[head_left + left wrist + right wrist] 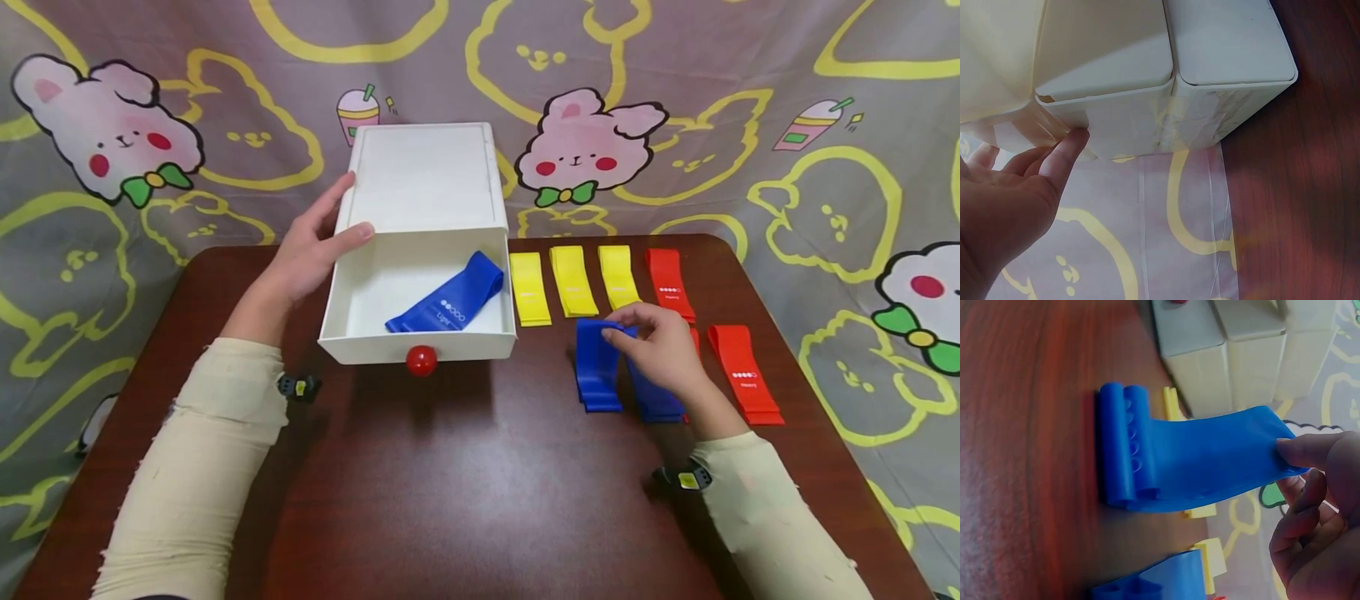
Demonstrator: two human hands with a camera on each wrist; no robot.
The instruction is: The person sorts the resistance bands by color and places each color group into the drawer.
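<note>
My left hand [311,250] rests on the left side of a white drawer unit [423,175], thumb on the top near the front edge and fingers along the side. Its drawer [352,300] is pulled out, with a red knob in front. Inside lies a folded blue resistance band [450,300] marked Light. My right hand [660,350] pinches the far end of a second blue resistance band [1210,450] between thumb and fingertips. That end is lifted, while the folded near end is low at the tabletop. Another blue band [656,396] lies partly beneath my right hand.
Three yellow bands [573,283] lie in a row right of the drawer. Red bands [746,375] lie farther right, one mostly hidden behind my right hand. More white units [1229,44] are stacked with the open one. A patterned cloth [720,75] hangs behind the brown table [450,500].
</note>
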